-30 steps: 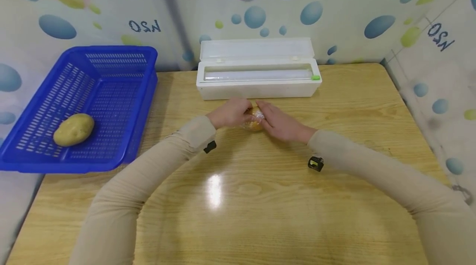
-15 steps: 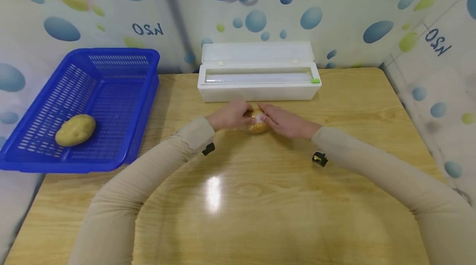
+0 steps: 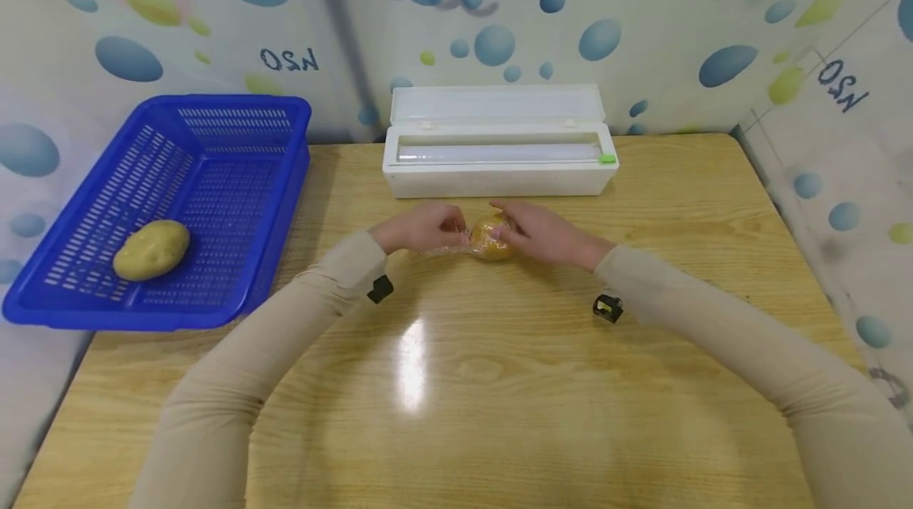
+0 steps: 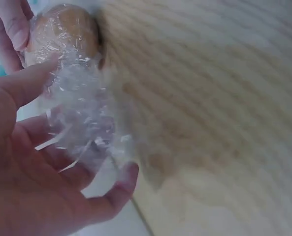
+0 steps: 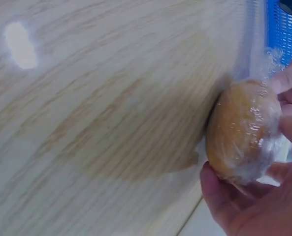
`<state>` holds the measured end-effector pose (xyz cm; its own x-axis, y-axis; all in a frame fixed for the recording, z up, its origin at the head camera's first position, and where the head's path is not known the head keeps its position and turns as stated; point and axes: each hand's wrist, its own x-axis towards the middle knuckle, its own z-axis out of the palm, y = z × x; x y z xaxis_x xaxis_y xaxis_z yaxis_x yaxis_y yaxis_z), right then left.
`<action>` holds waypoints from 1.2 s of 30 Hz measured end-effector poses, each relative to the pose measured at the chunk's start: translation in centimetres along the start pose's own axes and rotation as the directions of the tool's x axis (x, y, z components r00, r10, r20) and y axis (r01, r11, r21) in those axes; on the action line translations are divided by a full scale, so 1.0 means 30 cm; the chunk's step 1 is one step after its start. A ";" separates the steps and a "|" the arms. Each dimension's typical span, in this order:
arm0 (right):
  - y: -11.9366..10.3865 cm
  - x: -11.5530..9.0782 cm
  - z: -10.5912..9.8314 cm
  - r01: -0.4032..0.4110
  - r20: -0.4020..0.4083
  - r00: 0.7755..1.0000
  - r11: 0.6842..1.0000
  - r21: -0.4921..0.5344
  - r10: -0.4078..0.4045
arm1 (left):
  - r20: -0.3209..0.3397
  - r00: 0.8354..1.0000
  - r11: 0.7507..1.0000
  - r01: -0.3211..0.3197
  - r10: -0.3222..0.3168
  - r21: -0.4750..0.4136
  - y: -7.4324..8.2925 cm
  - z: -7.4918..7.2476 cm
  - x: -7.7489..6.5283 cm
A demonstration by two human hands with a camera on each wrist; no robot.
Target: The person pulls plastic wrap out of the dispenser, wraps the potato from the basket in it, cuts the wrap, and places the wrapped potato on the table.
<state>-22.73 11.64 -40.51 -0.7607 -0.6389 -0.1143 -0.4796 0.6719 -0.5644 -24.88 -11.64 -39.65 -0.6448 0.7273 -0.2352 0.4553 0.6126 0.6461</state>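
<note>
An egg-shaped orange-tan item (image 5: pixel 242 130), smooth and wrapped in shiny clear cling film, is close over the wooden table in front of the film box. My right hand (image 3: pixel 549 234) holds it from the right, thumb on top and fingers curled round its far side. To its left, a gathered tail of cling film (image 4: pixel 84 105) stretches out from the item. My left hand (image 3: pixel 426 227) pinches this tail, its thumb lying over the film and the other fingers behind it in the left wrist view. The kind of item under the film is unclear.
A white cling film box (image 3: pixel 499 180) stands behind the hands with its lid up and a roll inside. At the left, a blue plastic basket (image 3: pixel 274 212) contains a potato (image 3: pixel 152 250). Patterned walls border the wooden table (image 3: pixel 513 414) at the back and right.
My left hand has drawn away to the left from the wrapped item, pulling a film tail out. The right hand stays on the item, of which more now shows.
</note>
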 end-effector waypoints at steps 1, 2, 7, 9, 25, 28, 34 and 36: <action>-0.001 0.001 -0.002 0.012 0.010 1.000 1.000 -0.003 -0.012 | -0.009 1.000 1.000 -0.013 0.013 -0.010 -0.002 0.001 -0.001; -0.003 0.003 -0.004 0.020 0.021 1.000 1.000 -0.005 -0.020 | -0.017 0.999 0.999 -0.027 0.027 -0.020 -0.003 0.002 -0.001; -0.015 0.007 -0.017 0.030 0.061 0.998 0.999 -0.017 -0.029 | -0.069 0.996 0.998 -0.060 0.061 0.008 0.004 0.018 0.005; -0.012 0.007 -0.022 0.022 0.075 0.997 1.000 -0.003 -0.022 | -0.102 0.992 0.996 -0.062 0.068 0.061 0.006 0.027 0.006; 0.009 0.016 -0.059 -0.076 0.165 0.984 0.994 0.076 0.062 | -0.045 0.980 0.844 -0.143 0.193 0.517 0.063 0.052 -0.009; 0.004 0.024 -0.064 -0.079 0.180 0.981 0.995 0.060 0.067 | -0.020 0.977 0.778 -0.158 0.214 0.608 0.082 0.055 -0.006; -0.003 0.030 -0.076 -0.088 0.222 0.972 0.995 0.049 0.075 | 0.049 0.958 0.619 -0.221 0.282 0.753 0.099 0.059 0.009; -0.002 0.032 -0.077 -0.093 0.233 0.969 0.994 0.052 0.079 | 0.078 0.943 0.540 -0.253 0.324 0.803 0.099 0.058 0.013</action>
<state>-24.45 11.85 -38.69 -0.6734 -0.6534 -0.3457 -0.3832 0.7085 -0.5927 -22.71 -8.98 -39.09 -0.4121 0.9085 -0.0690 0.9017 0.3958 -0.1742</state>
